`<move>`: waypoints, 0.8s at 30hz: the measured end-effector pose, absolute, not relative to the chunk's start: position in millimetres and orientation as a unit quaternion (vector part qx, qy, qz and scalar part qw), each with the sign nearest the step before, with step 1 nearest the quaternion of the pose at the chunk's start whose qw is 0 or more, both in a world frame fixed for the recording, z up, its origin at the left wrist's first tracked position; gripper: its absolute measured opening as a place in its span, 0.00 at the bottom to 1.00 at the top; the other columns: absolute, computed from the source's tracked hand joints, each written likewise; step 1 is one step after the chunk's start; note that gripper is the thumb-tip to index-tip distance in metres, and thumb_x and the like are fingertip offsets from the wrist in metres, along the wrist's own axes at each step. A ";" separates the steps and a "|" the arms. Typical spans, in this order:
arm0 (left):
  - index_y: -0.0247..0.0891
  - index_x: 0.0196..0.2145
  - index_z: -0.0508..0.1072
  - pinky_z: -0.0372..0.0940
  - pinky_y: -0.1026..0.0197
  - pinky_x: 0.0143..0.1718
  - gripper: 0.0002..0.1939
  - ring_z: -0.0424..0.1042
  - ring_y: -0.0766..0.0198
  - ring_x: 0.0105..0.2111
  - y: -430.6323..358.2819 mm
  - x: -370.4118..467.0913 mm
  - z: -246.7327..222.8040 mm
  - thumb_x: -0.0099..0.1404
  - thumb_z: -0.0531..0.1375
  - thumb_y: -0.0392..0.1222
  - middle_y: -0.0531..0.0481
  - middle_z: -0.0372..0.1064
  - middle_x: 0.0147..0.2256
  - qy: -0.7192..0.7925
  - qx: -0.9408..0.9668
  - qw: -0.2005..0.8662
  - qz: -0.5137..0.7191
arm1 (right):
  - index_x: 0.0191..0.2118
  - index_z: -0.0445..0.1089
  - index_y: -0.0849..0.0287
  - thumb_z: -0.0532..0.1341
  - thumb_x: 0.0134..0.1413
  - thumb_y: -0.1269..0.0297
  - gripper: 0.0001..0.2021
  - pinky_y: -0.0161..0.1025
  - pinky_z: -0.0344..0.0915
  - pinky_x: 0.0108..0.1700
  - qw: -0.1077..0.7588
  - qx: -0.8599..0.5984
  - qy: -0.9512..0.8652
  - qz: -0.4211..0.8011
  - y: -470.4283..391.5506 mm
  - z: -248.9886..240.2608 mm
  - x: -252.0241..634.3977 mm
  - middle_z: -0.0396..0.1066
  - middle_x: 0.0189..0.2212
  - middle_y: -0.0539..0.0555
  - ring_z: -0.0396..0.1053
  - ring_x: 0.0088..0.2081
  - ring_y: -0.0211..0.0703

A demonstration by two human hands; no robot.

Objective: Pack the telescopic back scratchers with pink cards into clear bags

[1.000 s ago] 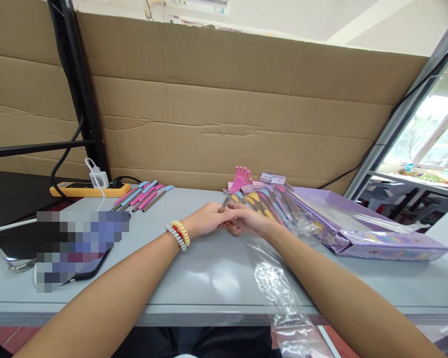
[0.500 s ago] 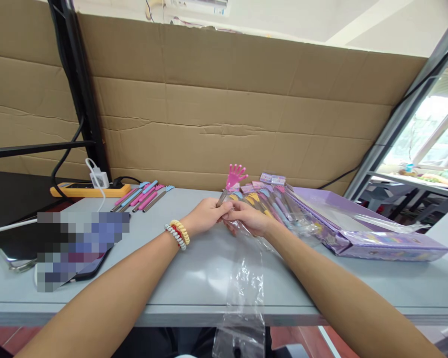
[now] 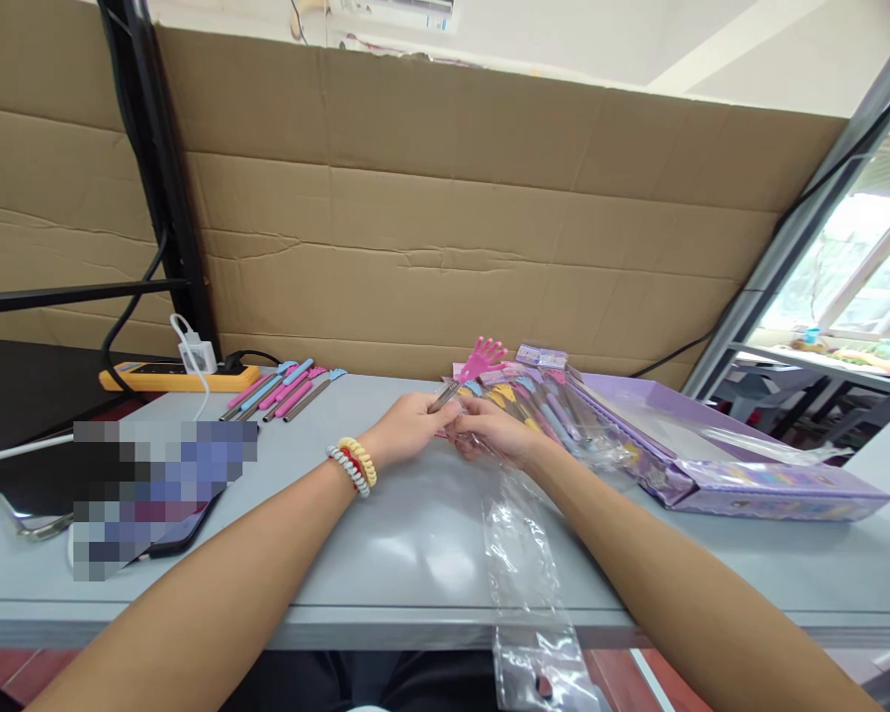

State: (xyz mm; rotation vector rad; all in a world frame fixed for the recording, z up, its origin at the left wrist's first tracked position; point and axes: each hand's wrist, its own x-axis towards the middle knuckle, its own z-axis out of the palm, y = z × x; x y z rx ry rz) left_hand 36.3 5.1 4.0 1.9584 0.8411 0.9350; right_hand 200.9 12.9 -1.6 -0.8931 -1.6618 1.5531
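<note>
Between my hands, over the middle of the table, a back scratcher with a pink hand-shaped head (image 3: 484, 358) and a metal rod points up and to the right. My left hand (image 3: 406, 430) is closed around its rod. Beside it my right hand (image 3: 491, 432) pinches a long clear plastic bag (image 3: 525, 554), which hangs down past the table's front edge. The fingers of both hands meet, and the lower end of the scratcher is hidden by them. Just behind my right hand lie several bagged back scratchers (image 3: 553, 400) in yellow, blue, purple and pink.
Several unwrapped back scratchers (image 3: 286, 389) lie at the back left, near an orange power strip (image 3: 137, 378) with a white charger. Phones (image 3: 30, 485), partly blurred, lie at the left. An open purple box (image 3: 778, 489) stands at the right. A cardboard panel (image 3: 445, 218) closes off the back.
The pink head has tipped lower and to the right. The plastic bag has swung to the right, while my hands stay close together in nearly the same place.
</note>
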 end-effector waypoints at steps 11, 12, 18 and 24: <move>0.38 0.24 0.59 0.50 0.64 0.23 0.23 0.55 0.69 0.23 20.3 20.7 8.2 0.52 0.57 0.62 0.57 0.56 0.23 0.471 0.752 0.191 0.420 | 0.36 0.62 0.59 0.65 0.41 0.65 0.14 0.31 0.44 0.19 0.345 -0.350 -0.638 0.593 12.8 1.5 203.4 0.61 0.21 0.46 0.52 0.18 0.29; 0.38 0.24 0.60 0.51 0.64 0.24 0.23 0.56 0.69 0.23 21.3 18.4 8.0 0.50 0.57 0.63 0.56 0.59 0.24 0.477 0.754 0.184 0.412 | 0.36 0.62 0.59 0.65 0.41 0.65 0.15 0.31 0.45 0.18 0.349 -0.352 -0.634 0.593 13.3 1.5 203.8 0.61 0.21 0.46 0.52 0.17 0.29; 0.38 0.20 0.63 0.48 0.63 0.23 0.23 0.55 0.68 0.22 24.2 12.9 7.2 0.60 0.48 0.60 0.55 0.58 0.20 0.464 0.786 0.161 0.375 | 0.37 0.61 0.58 0.64 0.41 0.64 0.15 0.32 0.47 0.17 0.379 -0.350 -0.632 0.579 17.5 -2.6 205.5 0.61 0.18 0.45 0.53 0.16 0.31; 0.38 0.21 0.64 0.46 0.64 0.22 0.25 0.52 0.68 0.21 23.8 10.7 7.4 0.62 0.45 0.61 0.55 0.54 0.18 0.449 0.804 0.130 0.368 | 0.40 0.60 0.58 0.64 0.43 0.64 0.17 0.32 0.49 0.17 0.382 -0.356 -0.629 0.576 15.9 0.8 206.4 0.58 0.14 0.42 0.53 0.15 0.32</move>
